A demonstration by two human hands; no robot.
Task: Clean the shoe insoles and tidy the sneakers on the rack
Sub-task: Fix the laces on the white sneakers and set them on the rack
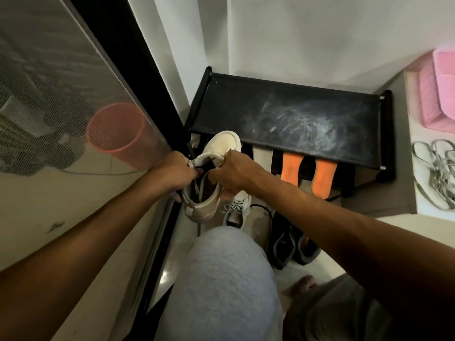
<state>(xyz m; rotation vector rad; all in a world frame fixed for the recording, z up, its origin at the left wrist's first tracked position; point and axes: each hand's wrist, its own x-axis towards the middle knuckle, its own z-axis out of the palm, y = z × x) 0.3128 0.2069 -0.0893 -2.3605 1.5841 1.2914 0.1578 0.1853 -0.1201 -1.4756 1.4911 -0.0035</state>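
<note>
I hold a cream and beige high-top sneaker (pixel 221 141) in the air in front of the black shoe rack (pixel 283 112), toe pointing away from me. My left hand (pixel 174 172) grips its left collar and side. My right hand (pixel 234 173) grips the right collar, fingers inside the opening. Two orange insoles (pixel 290 168) lean under the rack's top shelf, beside a pale insole (pixel 262 157). A white laced sneaker (pixel 237 207) stands on the floor below my right hand. A pair of dark sneakers (pixel 293 244) lies by my right forearm.
The rack's top shelf is dusty. A ledge at the right carries loose grey laces (pixel 440 173) and a pink basket (pixel 435 94). A mesh screen door (pixel 61 82) with a black frame stands at the left. My knee (pixel 226 279) in light trousers is below the shoe.
</note>
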